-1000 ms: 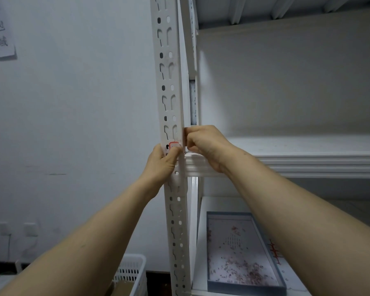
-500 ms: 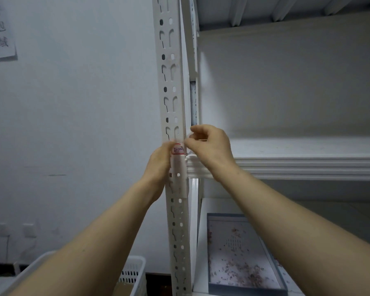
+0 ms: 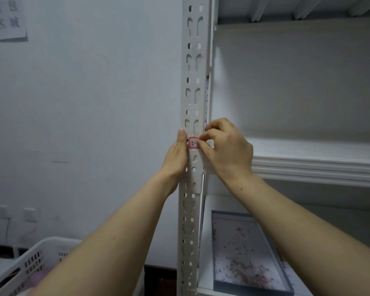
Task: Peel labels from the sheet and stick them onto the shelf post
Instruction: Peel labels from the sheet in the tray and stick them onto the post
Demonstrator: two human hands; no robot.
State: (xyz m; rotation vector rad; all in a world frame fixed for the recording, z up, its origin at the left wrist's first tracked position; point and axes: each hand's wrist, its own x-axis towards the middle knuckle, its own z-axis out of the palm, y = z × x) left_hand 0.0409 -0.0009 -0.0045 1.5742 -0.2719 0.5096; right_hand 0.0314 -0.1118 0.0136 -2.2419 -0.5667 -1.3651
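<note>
Pinching the label (image 3: 192,143) by its right end against the shelf post (image 3: 193,82), the right hand (image 3: 226,152) presses it flat to bond; the left hand (image 3: 175,155) braces the post's left edge for steadiness; its fingers are hidden, so its grip cannot be told.

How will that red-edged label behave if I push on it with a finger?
The label looks paper-thin and lies flat on the post, so it probably flexes rather than resists. It seems nearly weightless. With the right hand pinching its right end, it likely sticks rather than slides.
</note>
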